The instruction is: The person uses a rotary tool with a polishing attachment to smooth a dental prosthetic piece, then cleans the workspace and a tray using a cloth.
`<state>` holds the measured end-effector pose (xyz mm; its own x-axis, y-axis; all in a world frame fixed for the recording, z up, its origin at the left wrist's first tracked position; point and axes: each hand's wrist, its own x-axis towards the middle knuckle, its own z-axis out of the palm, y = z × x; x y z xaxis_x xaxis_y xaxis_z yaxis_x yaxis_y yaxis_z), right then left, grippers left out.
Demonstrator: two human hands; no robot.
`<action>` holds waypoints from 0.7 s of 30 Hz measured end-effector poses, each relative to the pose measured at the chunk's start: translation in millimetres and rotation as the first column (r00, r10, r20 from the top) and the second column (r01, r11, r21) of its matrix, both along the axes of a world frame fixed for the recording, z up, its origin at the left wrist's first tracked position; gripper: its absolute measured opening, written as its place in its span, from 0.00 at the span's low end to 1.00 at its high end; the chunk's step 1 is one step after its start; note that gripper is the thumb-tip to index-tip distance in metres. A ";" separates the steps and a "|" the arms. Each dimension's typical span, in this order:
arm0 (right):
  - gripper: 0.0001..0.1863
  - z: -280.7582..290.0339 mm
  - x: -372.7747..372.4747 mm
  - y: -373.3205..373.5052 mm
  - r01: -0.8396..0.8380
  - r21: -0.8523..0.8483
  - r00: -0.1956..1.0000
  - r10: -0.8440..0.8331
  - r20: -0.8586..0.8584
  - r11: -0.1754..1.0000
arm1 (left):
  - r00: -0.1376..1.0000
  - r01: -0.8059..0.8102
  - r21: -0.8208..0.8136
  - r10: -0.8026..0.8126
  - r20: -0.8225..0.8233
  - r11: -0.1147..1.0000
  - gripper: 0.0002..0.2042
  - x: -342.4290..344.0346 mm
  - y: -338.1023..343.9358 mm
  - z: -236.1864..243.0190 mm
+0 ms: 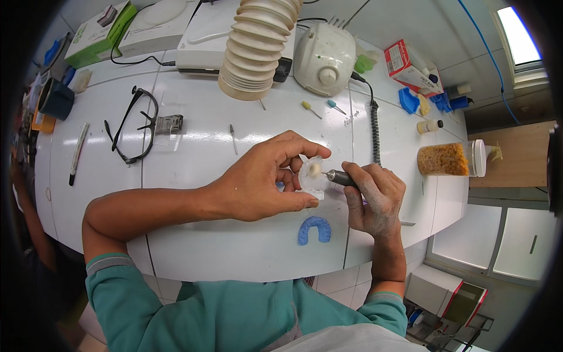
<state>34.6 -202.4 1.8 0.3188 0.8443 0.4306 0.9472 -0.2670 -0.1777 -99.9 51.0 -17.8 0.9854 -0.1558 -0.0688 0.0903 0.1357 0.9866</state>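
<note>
My left hand [264, 179] grips a whitish dental piece [311, 176] with a cream spot in its middle. My right hand [375, 199], dusted with pale powder, is closed on a dark rotary handpiece [340, 178], whose thin bit points at that spot; I cannot tell if it touches. A blue horseshoe-shaped mould [314, 226] lies on the white tabletop [187, 240] below my hands. A coiled cord [375, 132] runs from the handpiece side up to a white control box [324, 58]. A small loose bit [233, 138] lies above my left hand.
A ribbed suction hose [255, 41] hangs overhead. Black safety glasses [132, 155], a pen [78, 152], boxes [94, 41] and a cup [56, 100] stand or lie leftward. A red-white carton [410, 67] and a jar of yellow granules [443, 158] are rightward. Another person's arm [35, 217] shows far left.
</note>
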 end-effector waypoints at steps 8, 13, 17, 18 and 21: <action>0.17 0.1 2.9 -1.8 0.012 0.001 1.000 -0.012 -0.015 1.000 | 1.000 0.002 0.019 -0.002 0.004 1.000 0.36 0.4 -0.1 0.4; 0.17 0.2 -2.6 1.4 -0.036 0.001 0.999 0.036 -0.016 0.999 | 1.000 0.006 0.033 -0.007 0.010 0.999 0.36 0.7 0.2 0.2; 0.17 -1.9 -0.5 -1.2 -0.007 -0.005 1.000 0.007 -0.001 1.000 | 1.000 -0.006 0.035 0.005 0.012 0.999 0.36 -0.1 -0.4 1.3; 0.17 -1.5 0.8 -1.1 0.001 -0.003 1.000 -0.001 -0.001 1.000 | 1.000 -0.004 0.026 0.004 0.012 1.000 0.36 -0.1 -0.6 0.7; 0.16 0.1 4.9 -3.2 0.035 0.000 0.999 -0.035 0.002 0.999 | 1.000 0.007 -0.024 -0.007 0.001 1.000 0.35 0.6 -1.6 -0.2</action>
